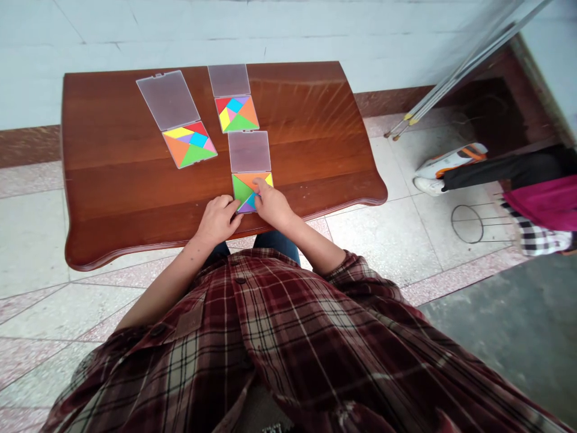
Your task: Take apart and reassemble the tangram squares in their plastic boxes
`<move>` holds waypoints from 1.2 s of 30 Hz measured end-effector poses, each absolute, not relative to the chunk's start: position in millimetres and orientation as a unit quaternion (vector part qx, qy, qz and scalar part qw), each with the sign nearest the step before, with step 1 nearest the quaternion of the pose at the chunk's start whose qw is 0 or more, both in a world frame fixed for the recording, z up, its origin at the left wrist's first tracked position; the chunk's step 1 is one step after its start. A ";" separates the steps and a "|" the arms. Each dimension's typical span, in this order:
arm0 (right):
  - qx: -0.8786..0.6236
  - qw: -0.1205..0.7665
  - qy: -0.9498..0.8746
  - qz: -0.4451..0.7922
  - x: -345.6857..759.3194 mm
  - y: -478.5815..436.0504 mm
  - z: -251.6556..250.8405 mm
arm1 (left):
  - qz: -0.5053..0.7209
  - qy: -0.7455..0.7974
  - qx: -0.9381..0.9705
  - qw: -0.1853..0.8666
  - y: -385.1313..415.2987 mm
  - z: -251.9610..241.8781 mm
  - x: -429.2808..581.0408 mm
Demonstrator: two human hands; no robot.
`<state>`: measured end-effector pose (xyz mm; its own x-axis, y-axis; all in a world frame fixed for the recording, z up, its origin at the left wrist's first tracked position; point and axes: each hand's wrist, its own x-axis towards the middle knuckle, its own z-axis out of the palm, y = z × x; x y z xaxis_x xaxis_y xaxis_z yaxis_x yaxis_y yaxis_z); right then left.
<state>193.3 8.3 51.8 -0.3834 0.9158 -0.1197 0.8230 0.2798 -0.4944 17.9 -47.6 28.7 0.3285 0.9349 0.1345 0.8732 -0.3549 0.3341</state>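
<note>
A tangram set in a flat case (249, 153) lies near the table's front edge, its clear lid folded back. Orange, green, yellow, blue and purple pieces show in its tray. My left hand (219, 219) rests at the tray's left side, thumb and fingers gripping its lower left corner. Over the right part of the tray, my right hand (276, 207) touches the pieces with fingers apart, hiding some of them. Two more opened tangram cases lie farther back, one at the left (193, 150) and one in the middle (238, 118), both with their coloured pieces laid in.
The brown wooden table (315, 132) has a curved front edge and stands against a pale wall. To the right, crutches (433, 99) lean on the wall. A person's leg (491, 171) and a round wire frame (467, 224) are beyond the table.
</note>
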 end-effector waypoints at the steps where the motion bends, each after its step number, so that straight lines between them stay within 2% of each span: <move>1: -0.551 0.096 -0.791 0.249 192.6 6.6 51.8 | 0.154 0.558 0.809 0.100 -47.7 28.2 17.8; 13: -0.539 0.194 -0.721 0.391 203.3 23.0 25.7 | 0.149 0.561 0.808 0.096 -48.3 30.4 19.1; 21: -0.520 0.224 -0.650 0.506 199.4 26.9 15.6 | 0.144 0.561 0.808 0.102 -48.3 31.7 18.2; 26: -0.537 0.190 -0.705 0.422 201.0 20.3 34.8 | 0.138 0.565 0.807 0.101 -48.4 32.8 19.1; 31: -0.534 0.083 -0.781 0.314 203.3 8.1 57.6 | 0.146 0.560 0.809 0.100 -48.2 31.9 18.8; 36: -0.522 0.044 -0.799 0.296 201.4 2.7 60.9 | 0.150 0.557 0.811 0.098 -47.8 29.0 17.7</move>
